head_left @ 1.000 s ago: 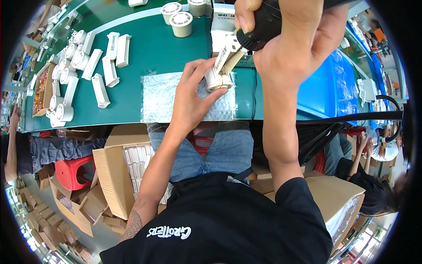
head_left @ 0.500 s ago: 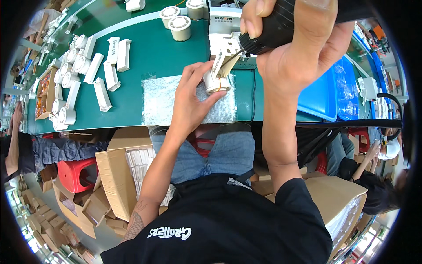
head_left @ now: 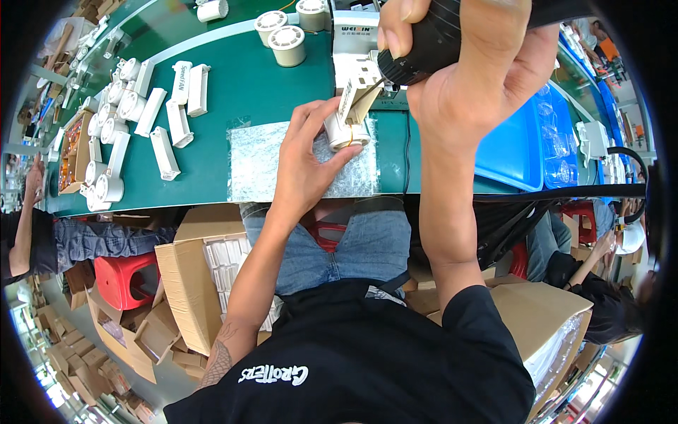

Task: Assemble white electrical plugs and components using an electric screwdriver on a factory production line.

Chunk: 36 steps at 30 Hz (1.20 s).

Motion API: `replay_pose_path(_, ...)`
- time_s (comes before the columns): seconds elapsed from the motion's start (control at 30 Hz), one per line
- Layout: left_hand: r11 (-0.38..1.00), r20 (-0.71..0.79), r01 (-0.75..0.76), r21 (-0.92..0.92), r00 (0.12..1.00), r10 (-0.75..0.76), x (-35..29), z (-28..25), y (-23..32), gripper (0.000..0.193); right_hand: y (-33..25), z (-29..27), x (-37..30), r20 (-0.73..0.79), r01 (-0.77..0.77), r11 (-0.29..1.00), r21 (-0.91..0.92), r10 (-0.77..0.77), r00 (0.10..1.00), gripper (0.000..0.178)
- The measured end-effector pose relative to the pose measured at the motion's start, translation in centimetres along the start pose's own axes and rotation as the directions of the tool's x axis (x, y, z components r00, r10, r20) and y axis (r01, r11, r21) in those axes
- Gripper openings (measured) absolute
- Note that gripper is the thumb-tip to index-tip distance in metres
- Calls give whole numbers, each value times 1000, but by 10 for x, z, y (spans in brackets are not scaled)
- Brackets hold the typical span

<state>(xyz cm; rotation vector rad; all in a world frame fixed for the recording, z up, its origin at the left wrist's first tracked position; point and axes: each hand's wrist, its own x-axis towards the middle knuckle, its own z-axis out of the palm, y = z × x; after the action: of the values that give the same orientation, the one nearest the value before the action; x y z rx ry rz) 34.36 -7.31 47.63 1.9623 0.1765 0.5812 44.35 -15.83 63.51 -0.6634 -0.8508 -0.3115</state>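
My left hand (head_left: pixel 305 157) grips a small white plastic fan body (head_left: pixel 339 133), its thumb and fingers around the round end. The part's open, channel-shaped handle points up and away from me. A black power screwdriver (head_left: pixel 431 44) is in my right hand (head_left: pixel 470 95), held from above with the fingers wrapped round it. Its thin bit reaches down and left to the handle's opening; whether it touches a screw I cannot make out. Beneath the fan body lies a sheet of bubble wrap (head_left: pixel 260 164) on the green table (head_left: pixel 233 85).
Several white fan parts (head_left: pixel 150 112) lie at the left, beside a cardboard box of copper-coloured pieces (head_left: pixel 73 159). Round white housings (head_left: pixel 287 46) stand at the back, near a light-coloured machine (head_left: pixel 353 39). A blue tray (head_left: pixel 512 152) is at the right. Other people sit on both sides.
My right hand and the screwdriver have shifted slightly left and down. The handle of the fan body has tilted a little, while my left hand keeps its hold.
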Motion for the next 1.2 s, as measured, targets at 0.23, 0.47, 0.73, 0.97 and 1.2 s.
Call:
replay_pose_path(0.23,1000,4,2,-17,1000,-2,0,1,-1,71,-4,-15,-8,58,-92,983,-156,102,993,58)
replay_pose_path(0.47,1000,9,7,-10,1000,-7,0,1,-1,71,-6,-8,-15,0,-144,986,-82,144,990,52)
replay_pose_path(0.73,998,-80,-42,-38,996,39,0,6,-9,70,3,-3,-18,28,-113,993,28,112,993,46)
replay_pose_path(0.97,998,-67,-31,-48,997,27,-1,6,-6,69,42,-16,13,157,93,961,262,-138,978,41)
replay_pose_path(1.2,997,-43,-34,-63,999,31,2,8,-8,69,46,-16,25,234,175,926,335,-262,936,41)
